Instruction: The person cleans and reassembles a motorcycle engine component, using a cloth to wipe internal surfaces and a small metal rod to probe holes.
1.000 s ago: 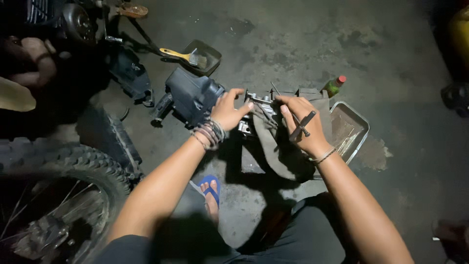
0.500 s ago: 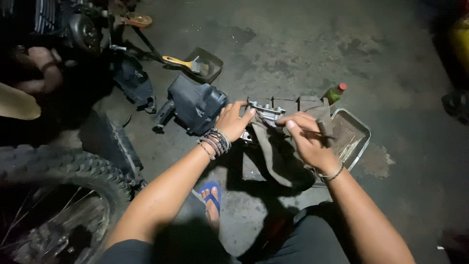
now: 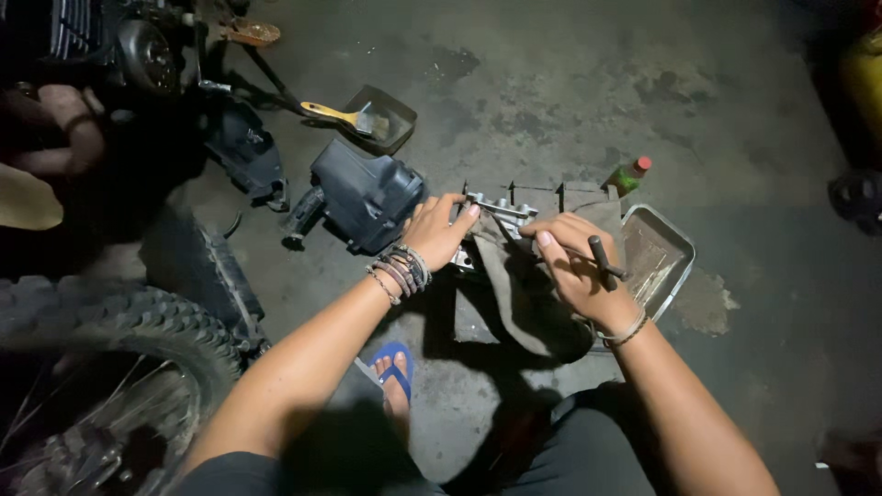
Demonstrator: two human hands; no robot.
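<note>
While gripped, T-handle tool (image 3: 604, 264) (dark), shaft pointing leftward

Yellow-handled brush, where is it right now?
Head view, upper left of centre: the yellow-handled brush lies in a small dark tray on the floor, just beyond the black plastic housing and away from both hands.

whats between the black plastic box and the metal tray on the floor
In the head view, between the black plastic box and metal tray: both hands, left, right, a metal part on grey cloth.
</note>
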